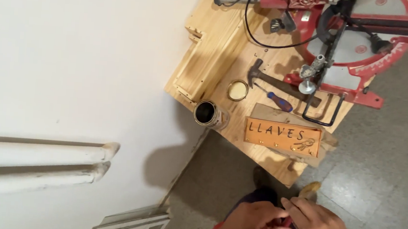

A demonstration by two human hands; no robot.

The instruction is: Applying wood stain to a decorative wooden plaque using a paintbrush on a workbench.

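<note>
My left hand (253, 223) and my right hand (322, 225) meet at the bottom edge, fingertips touching, above red and dark clothing. Something thin and dark (287, 221) sits between the fingers; what it is cannot be made out. A tan, bristle-like shape (310, 188) shows just beyond my right hand. Ahead, on the near corner of a wooden workbench (219, 43), an orange wooden plaque (282, 135) with dark letters and small hooks lies on a plain board. The plaque is the closest bench item to both hands.
An open tin can (209, 114) stands at the bench edge, its lid (238, 90) behind it. A hammer (274, 80) and a blue-and-red-handled screwdriver (278, 101) lie beside a red mitre saw (360, 44). White wall and two pipes (40, 157) fill the left; tiled floor (382, 191) lies on the right.
</note>
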